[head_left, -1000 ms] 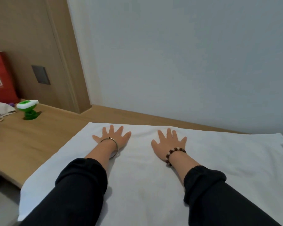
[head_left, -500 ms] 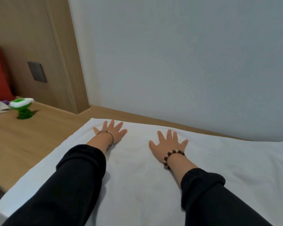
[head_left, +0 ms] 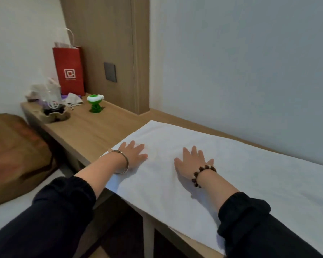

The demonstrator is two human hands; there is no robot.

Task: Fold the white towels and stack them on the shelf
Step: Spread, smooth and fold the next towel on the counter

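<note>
The white towel (head_left: 222, 164) lies spread on the wooden desk (head_left: 93, 129). My left hand (head_left: 133, 153) at nine o'clock and right hand (head_left: 192, 162) at centre press flat, fingers splayed, gripping nothing. I judge smoothing outward toward the edges best before folding.

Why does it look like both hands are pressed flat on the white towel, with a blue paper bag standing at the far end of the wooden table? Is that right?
Nearly. The head view shows the left hand and right hand flat, fingers spread, on the white towel, but the paper bag at the far end of the wooden table is red, not blue.
</note>
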